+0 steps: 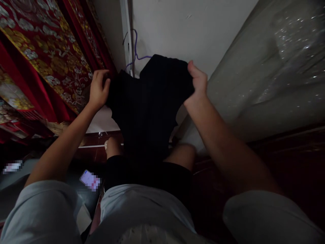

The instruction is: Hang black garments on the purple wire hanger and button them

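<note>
A dark, nearly black shirt [149,98] hangs spread out in front of me, its lower part reaching down over my lap. My left hand [100,87] grips its left edge near the shoulder, fingers curled round the cloth. At the opposite shoulder, my right hand [198,80] is closed on the fabric with the thumb pointing up. Behind the neckline shows a purple wire hanger [136,47]; whether it sits inside the shirt I cannot tell.
Red drapery [58,57] with gold and silver patterns hangs at the left. Clear plastic sheeting [274,74] covers something large at the right. A lit phone [90,179] lies on a dark surface at lower left. A pale wall [182,27] stands behind.
</note>
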Demonstrator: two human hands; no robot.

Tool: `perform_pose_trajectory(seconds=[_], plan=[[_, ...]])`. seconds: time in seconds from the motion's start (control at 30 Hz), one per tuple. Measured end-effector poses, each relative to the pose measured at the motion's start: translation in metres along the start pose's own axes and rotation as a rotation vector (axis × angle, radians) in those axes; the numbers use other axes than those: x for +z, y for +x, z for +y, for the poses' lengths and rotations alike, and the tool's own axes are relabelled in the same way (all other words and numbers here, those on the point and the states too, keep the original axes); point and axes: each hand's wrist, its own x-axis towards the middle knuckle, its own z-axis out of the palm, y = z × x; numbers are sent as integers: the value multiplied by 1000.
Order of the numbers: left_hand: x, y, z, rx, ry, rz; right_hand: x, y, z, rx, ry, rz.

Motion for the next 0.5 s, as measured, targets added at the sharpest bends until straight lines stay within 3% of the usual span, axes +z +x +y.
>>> perform_pose_trajectory(seconds=[0.07, 0.13, 0.2, 0.27, 0.4, 0.5], plan=[[1, 5, 22, -15, -48, 34, 10, -11, -19, 128, 229, -70], [1, 9, 44, -106, -144, -2, 29, -34, -43, 173, 405, -48], [-2, 11, 69, -258, -325, -108, 58, -66, -66, 147, 540, 92], [-6, 9, 95, -397, -546, -218, 91, -103, -83, 16, 543, 270], [-16, -5, 132, -478, -745, -340, 143, -165, -96, -93, 340, 34], [-28, -19, 132, -516, -707, -380, 152, -194, -94, -290, 382, -267]])
